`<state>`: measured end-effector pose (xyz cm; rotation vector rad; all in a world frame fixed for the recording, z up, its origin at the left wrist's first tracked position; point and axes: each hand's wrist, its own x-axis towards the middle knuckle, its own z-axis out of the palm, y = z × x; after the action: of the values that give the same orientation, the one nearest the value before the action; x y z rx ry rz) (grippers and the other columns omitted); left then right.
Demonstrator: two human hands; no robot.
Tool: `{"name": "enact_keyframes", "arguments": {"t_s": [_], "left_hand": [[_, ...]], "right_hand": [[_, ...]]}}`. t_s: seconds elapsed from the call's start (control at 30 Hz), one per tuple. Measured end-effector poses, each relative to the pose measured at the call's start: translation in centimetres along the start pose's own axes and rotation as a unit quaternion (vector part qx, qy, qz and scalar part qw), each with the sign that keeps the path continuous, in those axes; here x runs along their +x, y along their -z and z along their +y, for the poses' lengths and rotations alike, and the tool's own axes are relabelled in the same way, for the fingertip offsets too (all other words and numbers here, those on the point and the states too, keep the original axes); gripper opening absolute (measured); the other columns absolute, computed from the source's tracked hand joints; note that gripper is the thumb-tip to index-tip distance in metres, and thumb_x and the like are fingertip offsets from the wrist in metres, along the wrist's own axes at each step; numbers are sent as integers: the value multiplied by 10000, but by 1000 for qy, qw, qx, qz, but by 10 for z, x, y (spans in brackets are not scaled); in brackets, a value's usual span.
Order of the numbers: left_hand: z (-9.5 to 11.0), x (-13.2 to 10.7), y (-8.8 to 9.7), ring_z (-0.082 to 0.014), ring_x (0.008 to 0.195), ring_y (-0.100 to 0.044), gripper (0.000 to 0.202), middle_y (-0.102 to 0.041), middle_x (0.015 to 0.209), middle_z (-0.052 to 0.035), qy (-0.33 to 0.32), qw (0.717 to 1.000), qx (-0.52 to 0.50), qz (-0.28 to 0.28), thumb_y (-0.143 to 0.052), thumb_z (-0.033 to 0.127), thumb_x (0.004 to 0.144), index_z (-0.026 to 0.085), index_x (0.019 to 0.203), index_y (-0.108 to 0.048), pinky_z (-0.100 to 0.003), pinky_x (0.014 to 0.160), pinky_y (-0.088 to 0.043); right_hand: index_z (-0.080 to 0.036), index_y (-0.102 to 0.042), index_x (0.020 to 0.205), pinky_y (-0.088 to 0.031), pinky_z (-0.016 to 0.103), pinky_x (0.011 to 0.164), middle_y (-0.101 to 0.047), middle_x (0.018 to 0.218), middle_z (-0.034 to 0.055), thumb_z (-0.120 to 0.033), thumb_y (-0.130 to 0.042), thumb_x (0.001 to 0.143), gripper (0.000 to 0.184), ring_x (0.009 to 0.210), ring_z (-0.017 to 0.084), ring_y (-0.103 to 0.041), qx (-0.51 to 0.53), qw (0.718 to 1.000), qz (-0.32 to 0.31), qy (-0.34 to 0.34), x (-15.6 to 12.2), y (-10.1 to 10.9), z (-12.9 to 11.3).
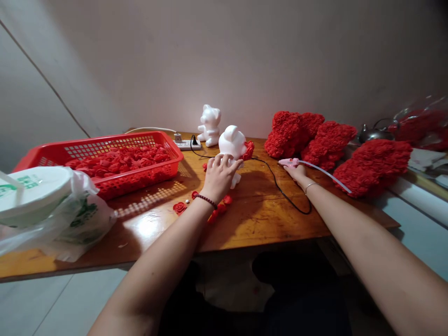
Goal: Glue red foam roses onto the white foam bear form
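My left hand (220, 177), with a beaded bracelet at the wrist, has its fingers curled over the body of a white foam bear (232, 141). Red foam roses (248, 150) cover a patch on the bear's right side. Out to the right, my right hand (298, 172) is closed around a pink hot glue gun (289, 162); its palm hides most of the handle. A long pale glue stick (327, 173) sticks out of the gun's back. Loose red roses (179, 208) lie on the table near my left wrist.
A red plastic basket (140, 176) of rose heads stands left, behind a bagged tub (38, 191). Another white bear (210, 125) and a power strip (188, 145) are at the wall. A black cord (280, 189) crosses the wooden table. Several rose-covered bears (329, 142) sit right.
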<state>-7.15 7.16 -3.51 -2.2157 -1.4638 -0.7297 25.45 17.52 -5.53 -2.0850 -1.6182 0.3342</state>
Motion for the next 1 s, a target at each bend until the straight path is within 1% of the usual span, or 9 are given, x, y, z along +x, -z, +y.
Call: {"name": "enact_keyframes", "arguments": {"t_s": [0.13, 0.3, 0.47, 0.53, 0.63, 0.7, 0.77, 0.87, 1.0], "left_hand": [[0, 0, -1, -326, 1231, -482, 458, -594, 1358, -115, -2, 1000, 4, 4, -502, 205, 980, 341, 1409, -590, -501, 1013, -389], [0, 0, 2, -326, 1234, -484, 438, -596, 1353, -117, 2, 1000, 3, 2, -491, 227, 989, 332, 1401, -596, -504, 1021, -393], [2, 0, 4, -325, 1259, -485, 453, -593, 1369, -111, 33, 999, 0, 14, -485, 208, 983, 334, 1402, -599, -497, 1038, -398], [2, 0, 4, -334, 1279, -477, 464, -588, 1394, -113, 61, 997, -10, 43, -490, 209, 981, 337, 1416, -593, -510, 1047, -394], [1, 3, 3, -334, 1299, -469, 442, -602, 1397, -108, 121, 983, -26, 139, -504, 221, 990, 350, 1396, -621, -517, 1065, -377], [-1, 5, 5, -322, 1287, -478, 408, -617, 1380, -103, 155, 963, -40, 215, -525, 226, 992, 347, 1356, -662, -514, 1091, -356], [-3, 6, 8, -313, 1277, -481, 392, -618, 1376, -101, 175, 944, -54, 274, -541, 225, 991, 341, 1338, -682, -519, 1127, -323], [-5, 6, 13, -309, 1292, -467, 402, -602, 1387, -103, 181, 926, -71, 323, -547, 228, 993, 341, 1358, -672, -513, 1153, -292], [-4, 5, 16, -298, 1282, -471, 400, -599, 1382, -99, 165, 922, -73, 342, -548, 242, 996, 338, 1366, -665, -487, 1138, -306]], "right_hand": [[-133, -646, 1138, -495, 315, 752, -713, 1093, 158, -417, -642, 899, 370, 933, 254, -660, 5, 999, 21, -36, 13, -8, 18], [-143, -634, 1203, -497, 353, 866, -685, 1160, 192, -446, -682, 833, 481, 1062, 311, -656, 1, 999, 8, -42, 13, -6, 27], [-87, -498, 1404, -418, 454, 1051, -572, 1356, 282, -471, -633, 848, 689, 1282, 404, -559, -45, 998, 13, -36, -13, -2, 29], [-85, -444, 1444, -383, 460, 1105, -542, 1405, 275, -469, -611, 857, 721, 1332, 399, -519, -66, 996, 48, 19, -31, -5, 30], [-101, -443, 1442, -383, 506, 1111, -531, 1429, 246, -454, -582, 873, 684, 1341, 398, -497, -82, 984, 95, 127, -60, -14, 31], [-134, -507, 1394, -401, 542, 1095, -544, 1426, 220, -458, -567, 890, 603, 1334, 398, -500, -99, 975, 81, 184, -76, -23, 33], [-152, -569, 1335, -406, 556, 1101, -586, 1385, 197, -463, -561, 900, 534, 1317, 389, -519, -112, 970, 58, 206, -87, -31, 37], [-148, -609, 1290, -411, 551, 1119, -633, 1320, 190, -442, -561, 897, 493, 1292, 370, -550, -82, 970, 62, 218, -87, -37, 39], [-132, -584, 1318, -365, 502, 1193, -598, 1399, 200, -473, -555, 875, 560, 1379, 320, -504, 62, 951, 101, 286, -55, -29, 17]]}}
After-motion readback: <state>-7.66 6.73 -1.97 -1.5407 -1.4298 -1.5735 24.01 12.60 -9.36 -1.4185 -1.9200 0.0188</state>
